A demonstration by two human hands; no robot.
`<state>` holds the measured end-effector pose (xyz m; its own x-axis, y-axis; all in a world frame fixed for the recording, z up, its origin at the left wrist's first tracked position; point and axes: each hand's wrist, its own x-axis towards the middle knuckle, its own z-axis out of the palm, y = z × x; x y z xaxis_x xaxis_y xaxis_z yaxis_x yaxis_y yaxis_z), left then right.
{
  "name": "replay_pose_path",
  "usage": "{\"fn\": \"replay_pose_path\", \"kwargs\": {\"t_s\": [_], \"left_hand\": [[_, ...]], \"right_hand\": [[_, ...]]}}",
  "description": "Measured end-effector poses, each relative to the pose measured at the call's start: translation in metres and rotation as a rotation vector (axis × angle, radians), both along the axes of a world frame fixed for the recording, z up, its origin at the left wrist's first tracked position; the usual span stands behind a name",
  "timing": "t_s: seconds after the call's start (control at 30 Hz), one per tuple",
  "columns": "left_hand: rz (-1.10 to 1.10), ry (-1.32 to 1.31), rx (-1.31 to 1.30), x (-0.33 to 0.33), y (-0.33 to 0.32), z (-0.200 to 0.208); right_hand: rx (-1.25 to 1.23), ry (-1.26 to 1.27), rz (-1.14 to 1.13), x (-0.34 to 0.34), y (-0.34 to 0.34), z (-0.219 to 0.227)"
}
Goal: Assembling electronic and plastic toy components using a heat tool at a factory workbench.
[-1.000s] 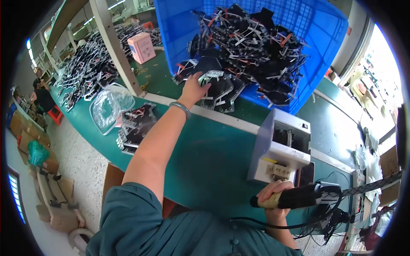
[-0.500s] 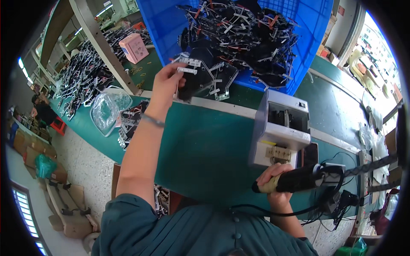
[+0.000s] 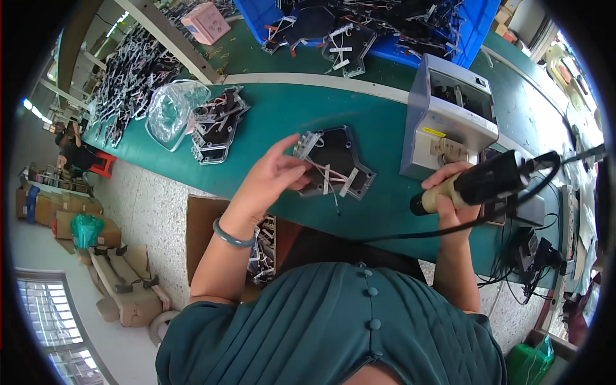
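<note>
A dark, angular flat part with a clear rim, white strips and thin wires [image 3: 337, 151] lies on the green tabletop in front of me. At its left edge is my left hand [image 3: 273, 176], open, with the index finger stretched out and the other fingers loosely curled; whether the fingertips touch the part is hard to tell. My right hand [image 3: 452, 192] is closed round a corded electric screwdriver [image 3: 491, 183], black with a tan band, held sideways over the table. Just beyond it stands a grey box-shaped machine with an open top [image 3: 446, 119], likely a screw feeder.
A blue bin [image 3: 478, 32] full of similar parts stands at the back. More parts [image 3: 221, 125] lie left beside a clear plastic bag [image 3: 170, 115], below a large heap [image 3: 135, 83]. A metal post [image 3: 170, 42] rises at left; black cables [image 3: 523, 256] run at right.
My left hand has brought the part from beside the blue bin down to the tabletop, and its fingers have spread. The view has shifted; the screwdriver stays in my right hand.
</note>
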<state>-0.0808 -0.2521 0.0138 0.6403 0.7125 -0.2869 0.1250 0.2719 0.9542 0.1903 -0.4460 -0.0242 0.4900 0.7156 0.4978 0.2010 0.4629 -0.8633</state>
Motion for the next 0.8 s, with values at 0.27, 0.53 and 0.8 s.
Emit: {"fn": "replay_pose_path", "kwargs": {"t_s": [0.27, 0.53, 0.8], "left_hand": [[-0.304, 0.325, 1.549, 0.017, 0.003, -0.015], [-0.202, 0.339, 1.564, 0.025, 0.002, -0.033], [-0.015, 0.214, 1.544, 0.021, -0.02, -0.039]], "right_hand": [[-0.617, -0.537, -0.286, -0.014, -0.054, 0.004], [-0.642, 0.092, 0.306, -0.065, -0.018, -0.01], [-0.563, -0.138, 0.179, -0.068, 0.032, -0.015]]}}
